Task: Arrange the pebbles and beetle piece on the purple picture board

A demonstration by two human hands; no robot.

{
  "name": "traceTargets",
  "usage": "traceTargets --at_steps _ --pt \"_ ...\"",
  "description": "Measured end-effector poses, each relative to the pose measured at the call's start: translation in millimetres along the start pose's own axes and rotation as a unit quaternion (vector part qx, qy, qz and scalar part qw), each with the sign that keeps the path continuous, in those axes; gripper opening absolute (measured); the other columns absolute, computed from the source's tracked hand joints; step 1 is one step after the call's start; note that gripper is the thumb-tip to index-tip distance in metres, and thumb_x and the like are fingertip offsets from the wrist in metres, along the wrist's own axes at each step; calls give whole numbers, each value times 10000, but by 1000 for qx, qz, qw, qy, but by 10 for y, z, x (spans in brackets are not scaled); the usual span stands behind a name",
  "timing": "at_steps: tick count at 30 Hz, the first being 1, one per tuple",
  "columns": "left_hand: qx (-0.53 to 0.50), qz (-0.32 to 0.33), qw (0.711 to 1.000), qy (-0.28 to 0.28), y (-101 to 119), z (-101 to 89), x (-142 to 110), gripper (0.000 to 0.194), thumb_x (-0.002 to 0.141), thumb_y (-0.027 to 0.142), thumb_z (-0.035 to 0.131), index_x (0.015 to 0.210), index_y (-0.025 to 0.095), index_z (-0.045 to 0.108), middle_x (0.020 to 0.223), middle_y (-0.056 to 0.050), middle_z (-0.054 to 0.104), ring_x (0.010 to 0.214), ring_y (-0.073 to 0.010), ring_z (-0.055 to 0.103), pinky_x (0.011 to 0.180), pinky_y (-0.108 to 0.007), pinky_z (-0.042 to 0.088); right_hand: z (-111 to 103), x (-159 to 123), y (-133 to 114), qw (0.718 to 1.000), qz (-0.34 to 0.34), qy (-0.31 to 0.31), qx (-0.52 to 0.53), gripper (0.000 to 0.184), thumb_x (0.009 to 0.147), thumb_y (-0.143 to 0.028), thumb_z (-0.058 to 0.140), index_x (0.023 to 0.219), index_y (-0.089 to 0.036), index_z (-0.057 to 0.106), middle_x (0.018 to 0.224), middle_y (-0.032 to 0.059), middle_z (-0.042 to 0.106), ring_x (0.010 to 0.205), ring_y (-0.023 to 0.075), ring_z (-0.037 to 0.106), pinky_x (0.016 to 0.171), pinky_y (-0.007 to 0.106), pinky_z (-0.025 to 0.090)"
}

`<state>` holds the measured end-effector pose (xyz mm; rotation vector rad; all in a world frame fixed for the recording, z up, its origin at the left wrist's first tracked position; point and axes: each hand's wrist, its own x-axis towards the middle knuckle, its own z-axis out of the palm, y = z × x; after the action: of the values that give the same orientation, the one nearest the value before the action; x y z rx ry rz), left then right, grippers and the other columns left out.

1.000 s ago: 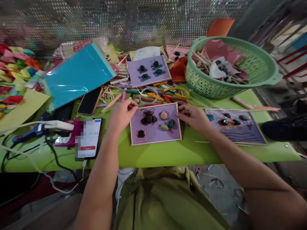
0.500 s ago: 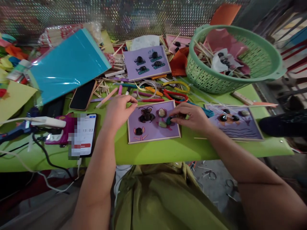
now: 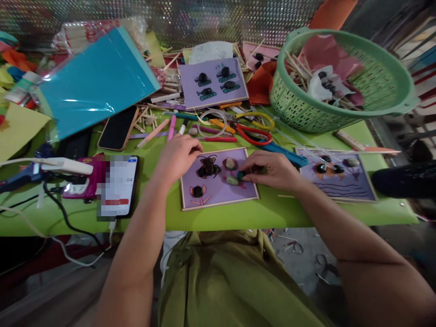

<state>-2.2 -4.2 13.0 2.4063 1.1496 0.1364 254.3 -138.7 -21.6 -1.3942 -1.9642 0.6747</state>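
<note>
Sticks (image 3: 295,68) and papers fill green basket (image 3: 381,104).

light: bright, even | glare: teal sheet (image 3: 95,81) | edges: warped, blurry

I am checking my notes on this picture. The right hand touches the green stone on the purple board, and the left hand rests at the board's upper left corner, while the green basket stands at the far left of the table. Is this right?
Not quite. In the head view the green basket stands at the far right of the table, not the left. The rest holds: the right hand touches the green stone on the purple board, and the left hand rests at its upper left corner.
</note>
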Motion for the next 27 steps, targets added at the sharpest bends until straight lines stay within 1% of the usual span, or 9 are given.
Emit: traceTargets --at_steps 4,9,11,14,17,21,22,24,27 --pt "-13 1 1000 16 8 -27 -15 157 938 207 591 949 210 747 1059 -63 754 1065 -261 642 941 -406 494 15 -5 23 1000 -29 4 -10 216 914 -428 736 944 -225 803 909 69 738 823 212 697 720 313 549" --pt "-48 -6 998 29 14 -51 -38 110 927 251 640 920 208 740 1023 -59 742 1021 -246 642 925 -395 496 33 -13 32 1000 -24 2 -17 220 926 -428 723 919 -223 801 891 71 719 818 216 695 704 318 549" --pt "-78 7 997 27 10 -53 -52 100 917 279 666 932 213 740 1038 -55 724 1040 -243 635 945 -396 491 39 -17 38 1000 -18 -5 -13 232 926 -440 721 915 -221 798 887 70 718 812 215 695 694 316 544" --pt "-114 56 992 -1 -9 -45 -69 146 889 337 717 984 229 745 1120 -54 674 1132 -256 606 996 -414 478 38 -18 48 1000 4 -7 -9 256 920 -472 721 928 -227 794 905 71 727 815 213 694 687 312 538" --pt "-118 94 988 -42 -31 -23 -76 192 863 369 753 1011 248 747 1184 -55 622 1192 -270 571 1024 -436 469 10 -6 30 1000 21 -21 -3 294 911 -510 719 936 -226 790 918 75 741 802 210 693 677 310 532" --pt "-114 123 983 -71 -23 25 -111 155 858 328 766 988 247 741 1198 -58 609 1221 -272 547 1070 -441 432 -36 -13 -59 997 48 -54 -2 317 922 -507 704 1033 -220 781 999 94 768 862 230 723 760 344 561" --pt "-115 127 982 -75 -17 40 -124 142 865 314 760 983 238 740 1210 -64 607 1227 -272 544 1070 -437 422 -40 -24 -75 998 48 -52 -4 323 917 -525 702 1041 -238 785 1016 92 774 905 246 735 801 360 574" --pt "-108 135 981 -84 -12 69 -140 130 883 304 744 982 221 736 1234 -81 601 1229 -275 536 1054 -425 410 -38 -52 -68 998 36 -41 -12 325 887 -582 709 996 -290 801 1005 73 781 898 261 754 792 375 600" --pt "-104 144 978 -106 -30 97 -137 163 902 316 725 1023 208 724 1242 -94 602 1205 -267 533 1021 -396 393 -12 -86 19 998 26 -35 -36 319 875 -643 674 968 -373 817 1006 52 791 888 287 780 769 416 631"
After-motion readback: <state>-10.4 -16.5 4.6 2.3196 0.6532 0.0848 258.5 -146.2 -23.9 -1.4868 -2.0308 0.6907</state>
